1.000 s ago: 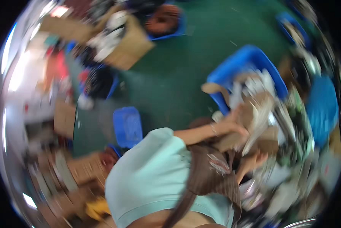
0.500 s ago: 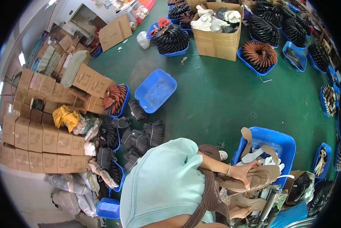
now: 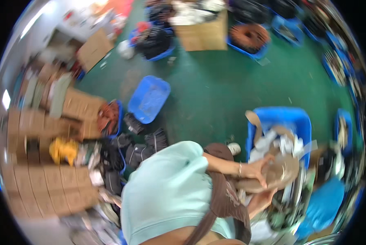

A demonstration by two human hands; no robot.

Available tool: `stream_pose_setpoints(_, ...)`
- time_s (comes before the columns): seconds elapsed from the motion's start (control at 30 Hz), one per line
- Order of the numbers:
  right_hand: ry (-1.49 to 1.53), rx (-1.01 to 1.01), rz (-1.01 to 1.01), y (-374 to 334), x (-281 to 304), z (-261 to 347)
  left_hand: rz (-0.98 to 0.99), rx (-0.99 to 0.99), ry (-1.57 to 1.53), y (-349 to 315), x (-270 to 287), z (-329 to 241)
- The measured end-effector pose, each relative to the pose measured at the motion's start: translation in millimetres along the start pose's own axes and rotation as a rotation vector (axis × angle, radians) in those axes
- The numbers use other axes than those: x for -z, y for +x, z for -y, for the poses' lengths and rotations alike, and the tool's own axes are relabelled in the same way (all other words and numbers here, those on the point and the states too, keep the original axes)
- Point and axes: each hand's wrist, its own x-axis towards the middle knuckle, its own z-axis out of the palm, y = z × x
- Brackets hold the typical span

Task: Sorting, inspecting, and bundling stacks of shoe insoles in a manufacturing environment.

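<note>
My left hand [image 3: 254,171], with a bracelet at its wrist, spreads thumb and fingers over a tan, sole-shaped shoe piece [image 3: 283,173] and grips it. Just below, my right hand [image 3: 261,203] meets the near edge of that piece, fingers bent against it. Motion blur hides whether one piece or a stack lies between the hands. Beyond them stands a blue tub [image 3: 279,114] holding white pieces [image 3: 264,145]. A curved tan strip [image 3: 254,122] rises over the tub's left rim.
A second blue tub [image 3: 150,98] lies on the green floor, near bundled black pieces [image 3: 138,155]. Cardboard boxes [image 3: 40,179] are stacked at left. Filled tubs and a large carton [image 3: 203,34] line the far side. A blue bag [image 3: 323,206] lies at lower right.
The view has swung and blurred. My right hand has come up to the edge of the piece under my left hand; the separate lower tan piece beside it no longer shows.
</note>
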Motion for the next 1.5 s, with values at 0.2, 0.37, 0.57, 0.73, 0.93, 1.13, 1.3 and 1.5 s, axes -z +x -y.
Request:
stream_pose_setpoints(0.2, 0.236, 0.183, -0.634, 12.9, -8.9, -33.0, -0.246, 0.317, -0.038, -4.6, 15.0, -24.5)
stream_pose_setpoints(0.37, 0.029, 0.235, -0.579, 58.3, 42.0, -29.3, -0.188, 0.405, -0.066, 14.2, -8.4, -27.2)
stream_pose_setpoints(0.57, 0.133, 0.045, -0.199, 1.0, -26.3, -4.6, -0.139, 0.429, -0.002, 23.1, -4.3, -9.3)
stream_pose_setpoints(0.73, 0.558, -0.057, -0.47, 7.0, -9.2, 7.6, -0.12, 0.428, -0.054, 25.9, -1.4, -13.5)
stream_pose_setpoints(0.93, 0.07, 0.05, -0.509, 53.7, 2.9, 13.0, -0.077, 0.45, 0.058, 37.5, 7.6, -12.1)
stream_pose_setpoints(1.13, 0.536, -0.076, -0.333, 5.9, -40.0, 12.9, -0.071, 0.483, 0.017, 44.6, 6.6, -17.8)
stream_pose_setpoints(1.3, 0.29, 0.111, -0.752, 51.1, 3.2, 0.1, -0.049, 0.507, -0.011, 54.1, 4.9, -21.1)
stream_pose_setpoints(1.5, 0.134, -0.036, -0.399, 38.8, -22.7, 4.9, -0.103, 0.556, -0.009, 58.0, 14.1, -20.4)
